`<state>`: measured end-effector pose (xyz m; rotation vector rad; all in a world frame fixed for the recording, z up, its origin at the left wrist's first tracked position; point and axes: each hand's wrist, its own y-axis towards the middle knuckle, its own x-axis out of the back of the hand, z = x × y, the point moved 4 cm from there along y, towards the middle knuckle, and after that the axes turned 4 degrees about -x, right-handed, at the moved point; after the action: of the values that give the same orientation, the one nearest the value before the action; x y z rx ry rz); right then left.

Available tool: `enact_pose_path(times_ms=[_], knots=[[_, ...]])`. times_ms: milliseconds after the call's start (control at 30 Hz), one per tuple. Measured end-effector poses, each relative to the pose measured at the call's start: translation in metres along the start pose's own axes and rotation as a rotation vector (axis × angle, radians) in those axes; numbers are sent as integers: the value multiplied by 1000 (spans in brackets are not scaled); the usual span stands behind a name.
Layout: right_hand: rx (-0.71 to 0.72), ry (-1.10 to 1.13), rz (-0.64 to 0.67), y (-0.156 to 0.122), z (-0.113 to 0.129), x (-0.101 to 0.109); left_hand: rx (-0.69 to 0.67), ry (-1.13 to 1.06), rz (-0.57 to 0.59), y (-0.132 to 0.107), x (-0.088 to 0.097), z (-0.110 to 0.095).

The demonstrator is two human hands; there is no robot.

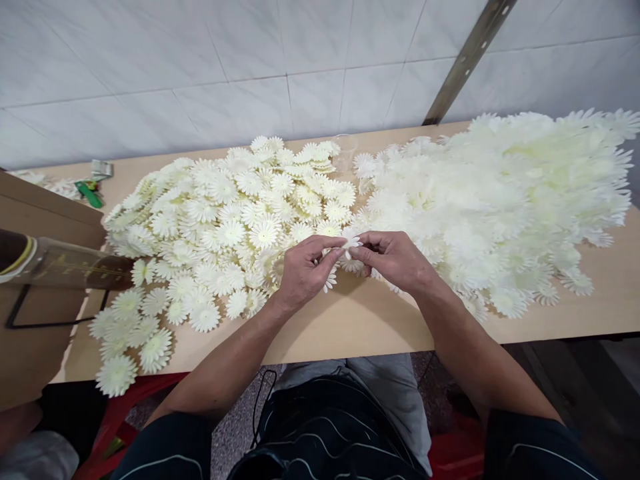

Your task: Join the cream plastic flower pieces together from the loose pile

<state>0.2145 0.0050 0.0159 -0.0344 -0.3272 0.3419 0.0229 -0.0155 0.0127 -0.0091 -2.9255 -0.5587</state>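
Between my two hands is a small white artificial flower [351, 244], its petals spread. My left hand [309, 270] pinches its left side between thumb and index finger. From the other side, the thumb and fingers of my right hand [393, 259] close on its right edge. Just beyond and to the left of my hands lies a heap of cream-white flower pieces with yellowish centres [230, 233]. A larger, fluffier pile of white petal layers [480, 200] spreads to the right. Part of another flower piece [330, 280] shows beneath my left fingers.
A clear round cup [345, 148] stands at the back between the heaps. A green-handled tool [89, 193] lies far left, near a cardboard box [45, 213] and a brownish transparent cylinder [75, 263]. The tiled wall [240, 73] bounds the wooden table [360, 327].
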Motion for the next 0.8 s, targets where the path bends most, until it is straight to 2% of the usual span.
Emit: enact_pose_path(times_ms=[133, 233, 367, 467, 633, 800], knots=[[-11, 65, 32, 0, 0, 1, 96, -63, -68, -1, 2, 6], [-28, 30, -11, 0, -2, 3, 195, -133, -120, 1, 3, 14], [-2, -87, -85, -1, -3, 4, 234, -136, -143, 2, 4, 19], [50, -131, -129, -2, 1, 4, 202, -70, -99, 0, 3, 17], [83, -141, -146, -3, 5, 3, 53, 50, -37, -3, 0, 10], [80, -139, -123, -3, 4, 1, 10, 137, -31, -4, 0, 19]])
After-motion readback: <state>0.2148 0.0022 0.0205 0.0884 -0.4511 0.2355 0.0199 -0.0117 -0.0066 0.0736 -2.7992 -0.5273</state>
